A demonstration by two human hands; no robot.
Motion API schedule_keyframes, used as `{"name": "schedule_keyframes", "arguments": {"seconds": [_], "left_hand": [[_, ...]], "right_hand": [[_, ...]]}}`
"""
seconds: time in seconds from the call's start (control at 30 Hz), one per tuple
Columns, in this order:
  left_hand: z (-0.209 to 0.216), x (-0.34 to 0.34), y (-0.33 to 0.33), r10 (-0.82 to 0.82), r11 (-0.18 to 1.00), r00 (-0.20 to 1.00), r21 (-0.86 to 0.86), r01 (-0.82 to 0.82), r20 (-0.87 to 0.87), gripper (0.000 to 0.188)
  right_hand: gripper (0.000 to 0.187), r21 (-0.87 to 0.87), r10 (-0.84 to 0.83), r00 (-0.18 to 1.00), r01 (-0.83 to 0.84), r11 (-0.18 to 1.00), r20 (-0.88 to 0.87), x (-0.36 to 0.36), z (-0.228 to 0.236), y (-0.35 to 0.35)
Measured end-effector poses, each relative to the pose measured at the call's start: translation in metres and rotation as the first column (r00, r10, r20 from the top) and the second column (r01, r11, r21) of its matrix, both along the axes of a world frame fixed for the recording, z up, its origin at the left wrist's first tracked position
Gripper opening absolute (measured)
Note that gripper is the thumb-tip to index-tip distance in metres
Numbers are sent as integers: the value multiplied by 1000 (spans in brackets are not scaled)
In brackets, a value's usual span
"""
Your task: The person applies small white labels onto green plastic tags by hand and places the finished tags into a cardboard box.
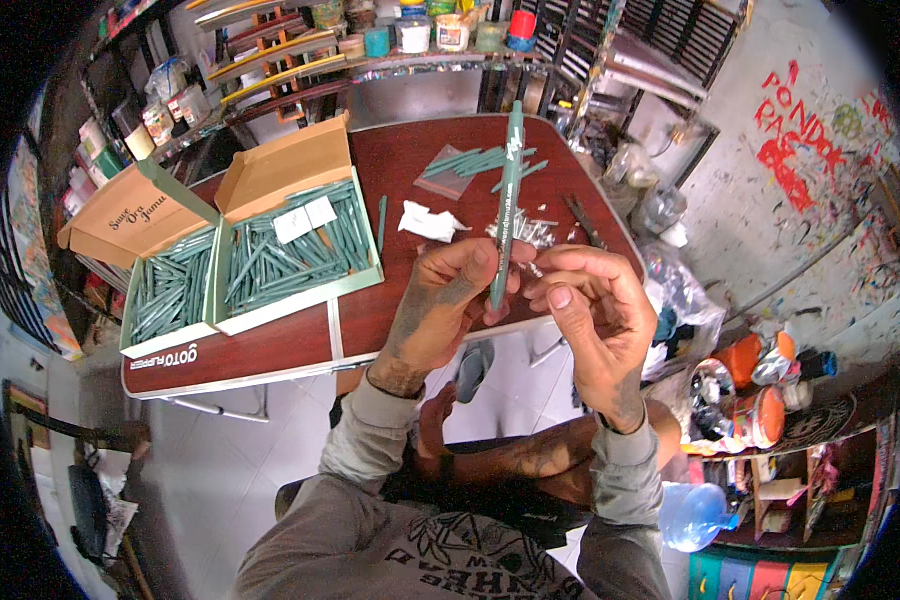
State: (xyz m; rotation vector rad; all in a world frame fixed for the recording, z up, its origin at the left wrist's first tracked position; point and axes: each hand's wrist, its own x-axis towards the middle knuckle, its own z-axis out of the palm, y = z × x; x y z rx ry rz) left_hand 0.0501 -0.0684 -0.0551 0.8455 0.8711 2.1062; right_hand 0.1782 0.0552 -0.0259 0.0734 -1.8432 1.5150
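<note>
My left hand (455, 290) pinches a slim dark green pen (510, 190) near its lower end, between thumb and fingers. The pen stands almost upright above the table's near edge, with pale print along its side. Close beside its lower end is my right hand (605, 315), fingers curled and thumb bent in. A tiny shiny bit shows at those fingertips, too small to name. Behind the hands, small silvery pieces (538, 228) lie scattered on the red-brown table (370, 140). A crumpled white paper (430, 221) rests to their left.
Two open cardboard boxes (295, 255) (170, 285) full of green pens stand at the left of the table. More pens (470, 162) lie on a clear plastic bag (443, 184) at the back. One loose pen (382, 222) lies beside the nearer-to-centre box. Paint pots (413, 35) line a shelf beyond.
</note>
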Motion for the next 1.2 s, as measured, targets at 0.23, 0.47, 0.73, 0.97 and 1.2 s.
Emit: {"name": "schedule_keyframes", "arguments": {"seconds": [0.23,0.47,0.73,0.97,1.2], "left_hand": [[-37,30,7,299,934,936,-143,-327,-187,42],[-66,40,11,467,836,834,-161,-524,-293,27],[-95,39,9,479,788,815,-250,-563,-326,31],[-93,24,8,481,724,817,-381,-575,-318,24],[-86,25,11,290,901,957,-328,-284,-30,26]], "right_hand": [[21,-94,-8,1000,6,996,-28,17,-41,3],[20,-149,4,982,24,989,188,16,-66,2],[17,-101,99,920,-65,993,379,2,-90,-5],[21,-123,37,937,7,992,348,-14,-114,-25],[20,-156,97,918,-39,987,384,-7,-120,-10]]}}
